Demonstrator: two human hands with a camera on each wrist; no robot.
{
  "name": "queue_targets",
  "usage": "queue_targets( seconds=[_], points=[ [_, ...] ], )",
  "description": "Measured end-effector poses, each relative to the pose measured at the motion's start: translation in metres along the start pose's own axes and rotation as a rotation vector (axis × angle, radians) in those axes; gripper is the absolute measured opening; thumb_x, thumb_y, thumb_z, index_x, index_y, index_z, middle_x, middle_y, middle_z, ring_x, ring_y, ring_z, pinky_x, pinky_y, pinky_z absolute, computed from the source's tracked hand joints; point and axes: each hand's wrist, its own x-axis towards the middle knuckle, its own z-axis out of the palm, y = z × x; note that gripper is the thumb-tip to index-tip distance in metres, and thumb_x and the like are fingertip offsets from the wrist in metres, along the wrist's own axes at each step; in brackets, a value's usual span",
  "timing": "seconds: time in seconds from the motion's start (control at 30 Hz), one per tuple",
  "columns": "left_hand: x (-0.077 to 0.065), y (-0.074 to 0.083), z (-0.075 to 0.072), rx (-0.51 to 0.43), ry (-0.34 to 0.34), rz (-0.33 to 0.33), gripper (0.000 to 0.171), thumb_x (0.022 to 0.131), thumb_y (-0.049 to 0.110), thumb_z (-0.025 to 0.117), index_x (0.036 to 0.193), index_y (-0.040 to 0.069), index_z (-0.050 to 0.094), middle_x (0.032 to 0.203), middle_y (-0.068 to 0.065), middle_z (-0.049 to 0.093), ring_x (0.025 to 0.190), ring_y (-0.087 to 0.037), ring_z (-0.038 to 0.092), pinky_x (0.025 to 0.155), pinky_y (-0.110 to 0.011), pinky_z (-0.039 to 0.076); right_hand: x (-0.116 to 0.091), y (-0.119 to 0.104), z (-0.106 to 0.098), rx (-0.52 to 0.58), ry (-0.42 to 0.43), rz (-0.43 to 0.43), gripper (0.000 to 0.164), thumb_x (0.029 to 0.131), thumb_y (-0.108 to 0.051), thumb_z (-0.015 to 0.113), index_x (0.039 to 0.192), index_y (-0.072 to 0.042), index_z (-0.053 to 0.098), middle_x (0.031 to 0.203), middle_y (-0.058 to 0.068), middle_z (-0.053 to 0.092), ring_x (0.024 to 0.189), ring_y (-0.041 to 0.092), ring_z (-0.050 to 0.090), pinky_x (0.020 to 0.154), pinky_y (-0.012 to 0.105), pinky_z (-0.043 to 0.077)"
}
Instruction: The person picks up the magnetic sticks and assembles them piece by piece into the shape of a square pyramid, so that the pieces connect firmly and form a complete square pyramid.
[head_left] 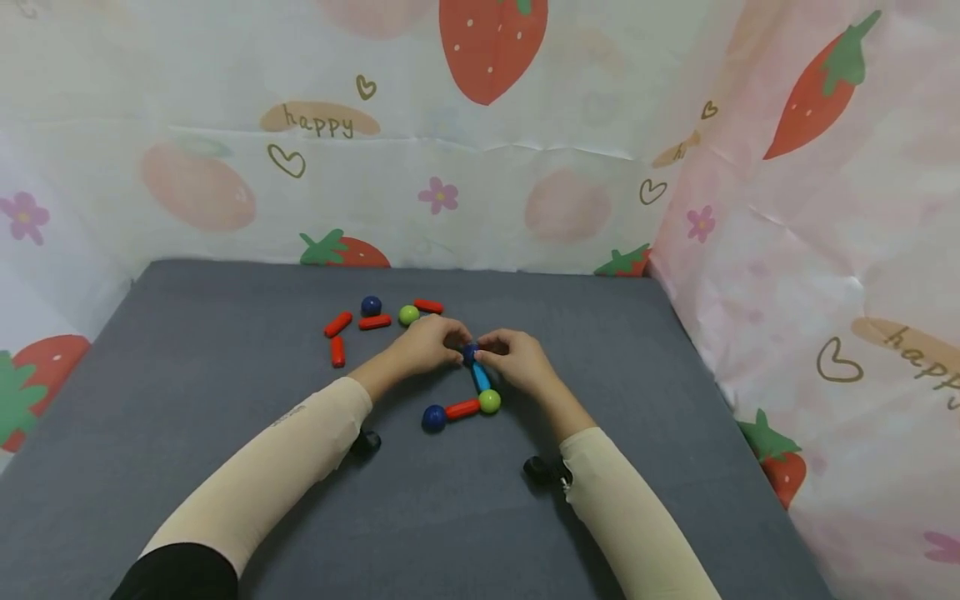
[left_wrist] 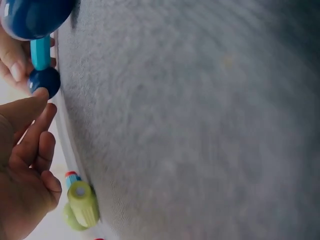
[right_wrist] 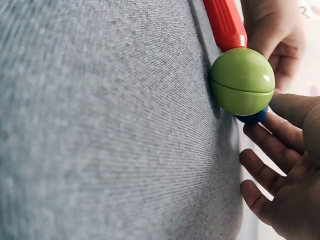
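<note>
A chain of toy pieces lies on the grey cloth: a dark blue ball, a red stick, a green ball, a light blue stick and another dark blue ball at the far end. My left hand pinches that far ball, its thumb pressing on the ball in the left wrist view. From the other side my right hand grips the same ball with thumb and fingertips. In the right wrist view the green ball hides most of this contact.
Beyond my left hand lie several loose red sticks, a dark blue ball and a green ball. A yellow-green piece shows in the left wrist view. Printed curtains stand behind and to the right of the table.
</note>
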Motion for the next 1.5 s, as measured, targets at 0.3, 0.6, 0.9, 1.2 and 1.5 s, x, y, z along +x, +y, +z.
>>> queue_targets(
  seconds=[0.3,0.6,0.9,1.2,1.5],
  points=[
    [-0.027,-0.005,-0.025,-0.034,0.051,0.008,0.035,0.095,0.016,0.075,0.128,0.008,0.069,0.123,-0.005,0.071,0.119,-0.026,0.064,0.098,-0.043,0.053,0.003,-0.003,0.003,-0.015,-0.010,-0.011,0.028,0.097,-0.032,0.073,0.121,-0.019,0.074,0.117,0.000,0.074,0.110,0.020,0.067,0.096,0.043,0.052],
    [-0.061,-0.024,-0.045,0.086,0.077,-0.046,0.034,0.095,0.021,0.075,0.128,0.014,0.071,0.123,-0.003,0.071,0.111,-0.027,0.053,0.091,-0.045,0.047,0.003,-0.003,0.002,-0.022,-0.012,0.002,0.026,0.096,-0.033,0.074,0.119,-0.021,0.074,0.118,-0.001,0.073,0.112,0.021,0.065,0.096,0.044,0.052],
    [-0.072,-0.050,-0.055,0.123,0.064,-0.040,0.036,0.096,0.011,0.073,0.131,0.016,0.070,0.131,-0.002,0.068,0.119,-0.029,0.050,0.092,-0.045,0.046,0.005,0.002,0.002,-0.005,0.009,0.032,0.024,0.094,-0.034,0.076,0.116,-0.022,0.075,0.116,-0.001,0.072,0.109,0.021,0.064,0.094,0.043,0.052],
    [-0.067,-0.063,-0.056,0.157,-0.006,0.002,0.042,0.093,0.007,0.074,0.134,0.015,0.069,0.138,-0.006,0.065,0.128,-0.033,0.048,0.104,-0.051,0.043,0.006,0.001,0.004,0.002,-0.002,0.033,0.024,0.094,-0.032,0.077,0.115,-0.021,0.076,0.113,-0.001,0.072,0.104,0.021,0.064,0.090,0.042,0.053],
    [-0.062,-0.064,-0.054,0.212,-0.017,-0.008,0.032,0.094,0.012,0.075,0.125,0.019,0.075,0.129,-0.002,0.070,0.118,-0.029,0.051,0.096,-0.047,0.042,0.006,0.002,0.004,-0.002,-0.005,0.038,0.025,0.093,-0.034,0.077,0.115,-0.021,0.076,0.114,-0.001,0.072,0.106,0.021,0.064,0.091,0.042,0.053]
  ],
)
